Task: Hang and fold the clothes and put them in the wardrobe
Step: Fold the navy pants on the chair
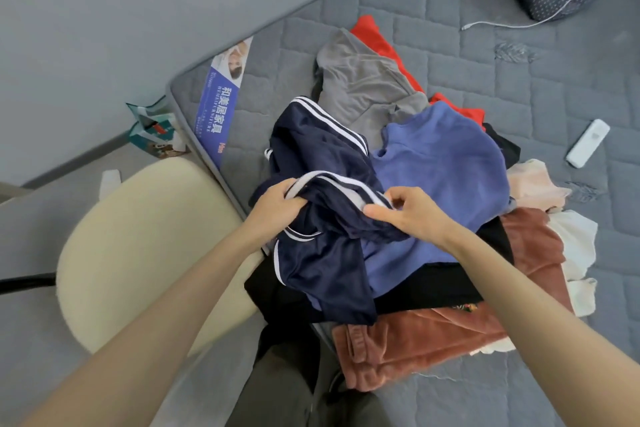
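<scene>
The dark blue top with white stripes (322, 260) lay on top of the pile of clothes, right in front of the person. It was bunched up. Its long way ran from far to near: one part reached away toward the grey top (360, 80), and the other part sagged down toward the person's legs. Its white striped edge (332, 180) ran sideways, from one hand to the other.

The left hand (277, 199) held that edge at its left end, with the fingers curled round it. The right hand (401, 210) pinched the same edge at its right end with thumb and fingers. Both hands were on the top, so neither was nearer. I think the next move needed the hands to lift up and pull apart, so the top could hang down flat.

Under it lay a light blue top (443, 163), touching it. A black cloth (433, 281) and a brown fuzzy cloth (415, 336) lay lower down, nearer the person. A red cloth (374, 35) peeked out behind the grey one. The whole pile sat on a grey mattress (519, 80). A cream chair (138, 253) stood just beside the mattress on the left. A white remote (587, 143) lay on the right, well apart from the pile.
</scene>
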{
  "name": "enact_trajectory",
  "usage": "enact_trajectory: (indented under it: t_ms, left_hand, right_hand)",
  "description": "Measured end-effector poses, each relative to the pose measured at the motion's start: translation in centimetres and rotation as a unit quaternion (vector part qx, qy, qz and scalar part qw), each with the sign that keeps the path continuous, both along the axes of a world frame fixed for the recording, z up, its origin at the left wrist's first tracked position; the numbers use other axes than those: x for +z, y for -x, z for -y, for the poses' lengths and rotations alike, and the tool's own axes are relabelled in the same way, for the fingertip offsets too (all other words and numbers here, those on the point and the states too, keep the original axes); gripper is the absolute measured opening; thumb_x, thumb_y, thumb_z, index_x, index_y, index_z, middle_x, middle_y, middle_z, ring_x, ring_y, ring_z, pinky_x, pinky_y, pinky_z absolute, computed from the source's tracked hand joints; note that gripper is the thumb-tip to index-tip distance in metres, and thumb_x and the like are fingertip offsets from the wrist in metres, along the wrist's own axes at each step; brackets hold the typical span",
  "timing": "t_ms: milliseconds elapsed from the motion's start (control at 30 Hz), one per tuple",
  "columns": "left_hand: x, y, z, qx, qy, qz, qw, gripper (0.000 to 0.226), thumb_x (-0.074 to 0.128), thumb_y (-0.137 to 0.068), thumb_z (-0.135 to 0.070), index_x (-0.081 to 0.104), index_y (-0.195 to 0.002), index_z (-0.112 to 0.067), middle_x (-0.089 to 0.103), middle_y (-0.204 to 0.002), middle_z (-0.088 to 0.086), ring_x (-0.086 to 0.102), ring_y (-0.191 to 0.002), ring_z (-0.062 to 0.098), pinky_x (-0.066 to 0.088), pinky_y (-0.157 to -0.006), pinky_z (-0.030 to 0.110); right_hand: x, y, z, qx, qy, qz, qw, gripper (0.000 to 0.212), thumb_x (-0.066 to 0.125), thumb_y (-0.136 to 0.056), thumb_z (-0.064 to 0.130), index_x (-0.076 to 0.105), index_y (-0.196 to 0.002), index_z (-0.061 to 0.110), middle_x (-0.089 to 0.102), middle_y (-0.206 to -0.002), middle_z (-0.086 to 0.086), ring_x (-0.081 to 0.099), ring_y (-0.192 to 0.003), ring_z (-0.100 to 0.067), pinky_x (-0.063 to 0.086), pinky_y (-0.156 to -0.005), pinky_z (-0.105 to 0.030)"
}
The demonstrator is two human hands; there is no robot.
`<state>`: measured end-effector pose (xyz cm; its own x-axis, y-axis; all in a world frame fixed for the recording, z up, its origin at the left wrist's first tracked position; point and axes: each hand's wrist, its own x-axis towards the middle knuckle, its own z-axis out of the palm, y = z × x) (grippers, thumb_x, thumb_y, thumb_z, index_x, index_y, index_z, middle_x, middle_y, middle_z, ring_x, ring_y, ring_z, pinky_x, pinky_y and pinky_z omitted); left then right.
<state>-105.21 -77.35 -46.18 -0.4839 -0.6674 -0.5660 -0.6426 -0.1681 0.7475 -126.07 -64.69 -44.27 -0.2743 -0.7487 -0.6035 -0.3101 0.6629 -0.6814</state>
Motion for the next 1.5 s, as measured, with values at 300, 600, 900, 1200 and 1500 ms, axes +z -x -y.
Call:
enact_trajectory:
  t_ms: [300,600,900,1200,1500]
  left_hand:
    - [3.4,-9.2,-5.9,0.222,-0.054,-0.014,0.974,0.022,0.052,-0.09,-0.015,0.06,-0.086,-0.035,0.065,-0.084,-0.016,0.06,-0.079,0.006,0.046,-0.061,0.026]
    - [11.0,-19.8,-20.2,0.163,0.113,0.015,0.98,0.029,0.08,-0.069,-0.018,0.062,-0.089,-0.029,0.069,-0.085,-0.009,0.063,-0.081,0.013,0.047,-0.072,0.024]
    - [24.1,-23.7,-35.7,0.324,0.225,-0.11,0.912,0.042,0.073,-0.078,-0.042,0.056,-0.116,-0.043,0.065,-0.11,-0.026,0.06,-0.102,-0.008,0.049,-0.089,0.015]
    - [30.0,-32.6,-46.9,0.535,0.28,-0.098,0.791,0.014,0.073,-0.083,-0.02,0.061,-0.082,-0.012,0.066,-0.075,-0.006,0.061,-0.068,0.003,0.046,-0.064,0.016]
    - [31.5,-40.4,-60.1,0.618,0.297,-0.087,0.722,0.019,0.074,-0.081,-0.02,0.059,-0.081,-0.009,0.066,-0.068,-0.011,0.064,-0.067,0.001,0.049,-0.063,0.013]
  right_hand:
    - [1.7,-5.3,-0.6,0.004,0.117,-0.041,0.992,0.036,0.083,-0.071,0.017,0.051,-0.082,0.028,0.07,-0.084,-0.002,0.065,-0.072,-0.012,0.05,-0.065,-0.023]
    - [12.5,-14.7,-6.6,0.121,0.237,0.167,0.949,0.019,0.079,-0.075,0.007,0.061,-0.08,0.011,0.073,-0.068,0.004,0.067,-0.058,-0.005,0.05,-0.053,-0.015]
    - [26.6,-27.3,-14.6,0.334,0.337,0.235,0.848,0.016,0.075,-0.081,0.009,0.075,-0.082,0.025,0.074,-0.079,0.003,0.068,-0.072,-0.007,0.052,-0.066,-0.018]
    - [29.9,-37.7,-21.4,0.482,0.288,0.156,0.813,0.021,0.067,-0.088,0.035,0.061,-0.107,0.029,0.063,-0.097,0.008,0.061,-0.09,-0.011,0.051,-0.082,-0.031]
    - [22.0,-47.1,-33.7,0.696,0.179,0.061,0.693,0.066,0.075,-0.082,0.031,0.042,-0.138,0.022,0.058,-0.129,0.007,0.056,-0.115,-0.012,0.042,-0.096,-0.024]
